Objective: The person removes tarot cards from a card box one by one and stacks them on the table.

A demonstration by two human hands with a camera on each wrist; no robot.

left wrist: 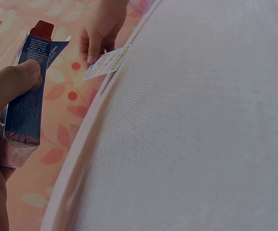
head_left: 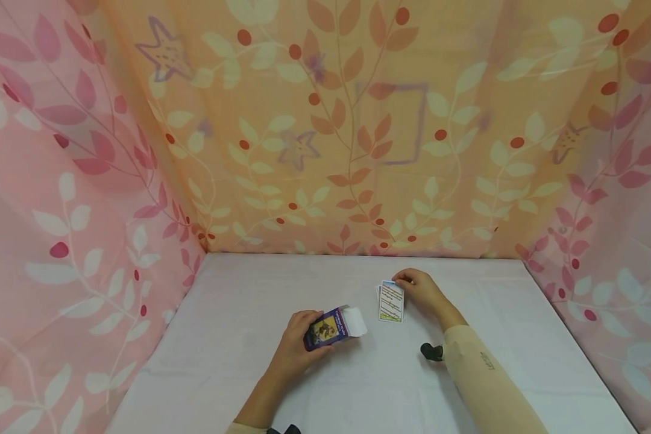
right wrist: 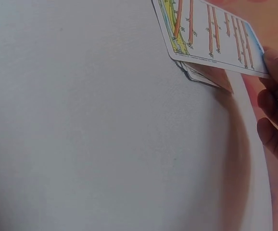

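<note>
My left hand [head_left: 298,340] grips a dark blue card box [head_left: 325,330], thumb on one side and fingers on the other. The box's white end flap [head_left: 354,321] stands open toward the right. To the right of it, my right hand [head_left: 422,292] pinches the top corner of an illustrated card [head_left: 392,301] between thumb and fingers. In the right wrist view the card [right wrist: 211,36] is tilted above a small stack of cards [right wrist: 201,76] lying on the table. Thin brown slanting lines are printed on its white face. The inside of the box is hidden.
A white cloth [head_left: 206,361] covers the table. Floral curtains [head_left: 282,199] hang behind it and at both sides. Black strap pieces [head_left: 431,351] show by the right sleeve and at the left wrist.
</note>
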